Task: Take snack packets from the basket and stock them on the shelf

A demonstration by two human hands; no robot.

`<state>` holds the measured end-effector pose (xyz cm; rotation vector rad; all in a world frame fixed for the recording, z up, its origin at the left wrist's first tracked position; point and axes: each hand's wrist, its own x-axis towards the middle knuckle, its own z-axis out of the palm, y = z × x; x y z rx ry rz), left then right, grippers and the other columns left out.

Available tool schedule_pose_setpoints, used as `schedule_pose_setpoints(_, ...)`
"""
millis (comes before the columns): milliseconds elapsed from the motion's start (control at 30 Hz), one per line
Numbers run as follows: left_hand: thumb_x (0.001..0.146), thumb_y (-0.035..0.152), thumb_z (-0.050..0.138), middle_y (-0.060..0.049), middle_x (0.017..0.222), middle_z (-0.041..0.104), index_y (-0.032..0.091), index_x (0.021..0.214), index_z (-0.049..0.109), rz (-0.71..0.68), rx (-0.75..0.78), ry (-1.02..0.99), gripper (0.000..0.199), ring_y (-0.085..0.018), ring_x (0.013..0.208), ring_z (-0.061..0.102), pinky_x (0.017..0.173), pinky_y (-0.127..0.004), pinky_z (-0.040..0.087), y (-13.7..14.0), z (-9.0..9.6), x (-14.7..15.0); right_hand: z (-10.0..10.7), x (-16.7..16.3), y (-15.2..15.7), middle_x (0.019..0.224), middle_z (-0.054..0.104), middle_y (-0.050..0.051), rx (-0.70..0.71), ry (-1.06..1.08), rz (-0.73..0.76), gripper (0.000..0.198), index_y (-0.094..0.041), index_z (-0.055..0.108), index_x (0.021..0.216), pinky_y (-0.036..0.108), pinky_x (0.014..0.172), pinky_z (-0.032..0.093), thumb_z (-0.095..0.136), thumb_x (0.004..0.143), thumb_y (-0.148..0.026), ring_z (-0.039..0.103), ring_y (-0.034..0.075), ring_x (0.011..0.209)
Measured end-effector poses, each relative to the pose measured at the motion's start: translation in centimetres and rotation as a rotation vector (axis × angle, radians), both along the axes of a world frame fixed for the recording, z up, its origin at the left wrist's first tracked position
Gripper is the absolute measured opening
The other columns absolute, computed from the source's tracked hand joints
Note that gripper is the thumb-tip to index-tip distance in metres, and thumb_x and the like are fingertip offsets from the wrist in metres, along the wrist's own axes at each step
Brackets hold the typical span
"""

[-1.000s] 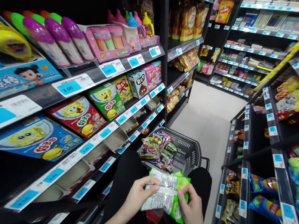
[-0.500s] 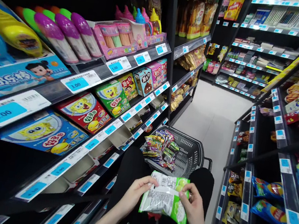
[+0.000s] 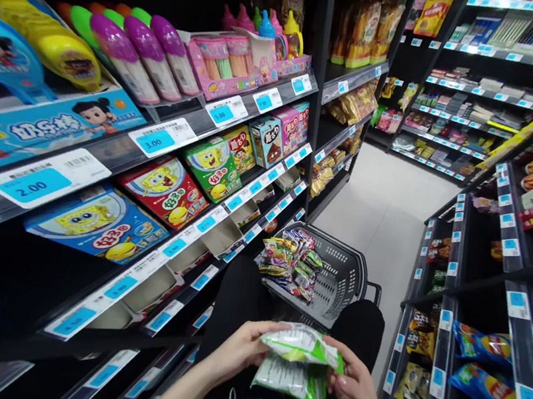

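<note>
Between my two hands is a green and white snack bag [image 3: 292, 375], bent across its middle so the upper part tips toward me. My left hand [image 3: 250, 349] grips its left edge, fingers curled behind it. On the other side my right hand [image 3: 354, 375] is closed on the right edge, thumb in front. Just beyond my knees stands a dark grey shopping basket [image 3: 342, 279] on the floor. Several small colourful snack packets [image 3: 290, 260] are heaped in its left part.
Close on my left, a shelf holds boxed biscuits [image 3: 164, 190], purple-capped tubes [image 3: 143, 48] and price tags [image 3: 41, 181]. To the right another shelf carries blue chip bags [image 3: 484, 386]. The pale aisle floor [image 3: 377, 203] runs ahead to shelves [image 3: 486, 92] at the back.
The snack bag was held flatter with its back panel showing; now it is folded over in the middle. Both hands have turned with it, and the view has shifted slightly left.
</note>
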<state>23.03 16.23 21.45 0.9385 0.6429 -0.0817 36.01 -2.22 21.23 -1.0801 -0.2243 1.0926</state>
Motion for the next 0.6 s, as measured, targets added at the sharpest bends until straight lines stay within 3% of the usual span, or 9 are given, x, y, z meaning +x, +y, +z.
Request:
schedule_pose_setpoints(67, 0.066, 0.03, 0.064, -0.006, 0.08, 0.068, 0.015, 0.093, 0.066, 0.007, 0.117, 0.017, 0.032, -0.014, 0.061, 0.059, 0.052, -0.02, 0.041, 0.0, -0.5, 0.1, -0.4, 0.0, 0.1, 0.072, 0.063, 0.006, -0.136, -0.121, 0.018, 0.04, -0.018, 0.063, 0.096, 0.024, 0.045, 0.038, 0.067, 0.063, -0.04, 0.048, 0.012, 0.048)
schedule_pose_setpoints(167, 0.07, 0.042, 0.058, -0.005, 0.061, 0.066, 0.011, 0.071, 0.069, 0.023, 0.3, 0.023, 0.033, -0.011, 0.05, 0.053, 0.046, -0.019, 0.035, -0.1, -1.3, 0.5, -1.0, -0.2, 0.6, 0.047, 0.05, -0.001, -0.347, -0.291, -0.023, 0.032, -0.015, 0.063, 0.072, 0.021, 0.036, 0.027, 0.062, 0.066, -0.046, 0.036, 0.008, 0.037)
schedule_pose_setpoints(300, 0.069, 0.052, 0.053, -0.005, 0.051, 0.064, 0.011, 0.058, 0.067, 0.043, 0.364, 0.078, 0.045, -0.01, 0.04, 0.044, 0.041, -0.02, 0.027, -0.4, -1.8, 0.8, -1.6, -0.9, 0.8, 0.044, 0.031, -0.005, -0.503, -0.562, -0.176, 0.038, -0.016, 0.047, 0.049, 0.02, 0.04, 0.022, 0.061, 0.067, -0.047, 0.028, 0.007, 0.043)
schedule_pose_setpoints(500, 0.066, 0.054, 0.054, -0.005, 0.045, 0.061, 0.01, 0.055, 0.063, 0.078, 0.36, 0.104, 0.046, -0.009, 0.035, 0.039, 0.039, -0.019, 0.024, -1.2, -2.0, 0.6, -1.4, -1.7, 0.6, 0.05, 0.032, -0.005, -0.502, -0.746, -0.171, 0.038, -0.017, 0.046, 0.052, 0.021, 0.043, 0.024, 0.053, 0.074, -0.046, 0.03, 0.009, 0.048)
schedule_pose_setpoints(600, 0.067, 0.054, 0.055, -0.005, 0.047, 0.062, 0.01, 0.055, 0.063, 0.102, 0.316, 0.101, 0.046, -0.009, 0.035, 0.041, 0.039, -0.02, 0.024, -1.2, -2.4, 0.1, -0.7, -1.3, 0.7, 0.057, 0.039, -0.002, -0.481, -0.969, -0.166, 0.036, -0.017, 0.045, 0.05, 0.022, 0.053, 0.033, 0.054, 0.075, -0.041, 0.04, 0.012, 0.057)
